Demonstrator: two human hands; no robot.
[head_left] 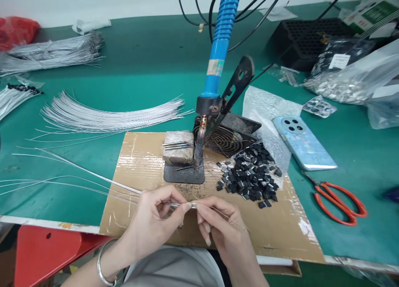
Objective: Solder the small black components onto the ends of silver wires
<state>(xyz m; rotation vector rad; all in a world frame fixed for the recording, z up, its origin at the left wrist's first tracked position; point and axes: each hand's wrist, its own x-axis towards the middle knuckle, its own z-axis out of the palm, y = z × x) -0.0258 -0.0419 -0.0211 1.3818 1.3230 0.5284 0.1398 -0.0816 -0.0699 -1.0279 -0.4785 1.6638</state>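
My left hand [162,216] pinches the ends of several thin white wires [102,179], which trail off to the left over the cardboard. Its fingertips nearly meet those of my right hand [221,220], closed on the same wire ends, with a fine strand running past the fingers to the right. Beyond the hands, a soldering iron [200,141] points down beside a grey block [178,154] with thin metal pieces on it. Small black connectors [254,175] lie piled on the cardboard [274,233] to the right.
A fanned wire bundle [118,116] lies at the left. At the right are a blue phone [304,143] and orange-handled scissors [339,202]. Behind the iron sits a black fan [224,139]. A black crate [308,40] and plastic bags stand at the back right.
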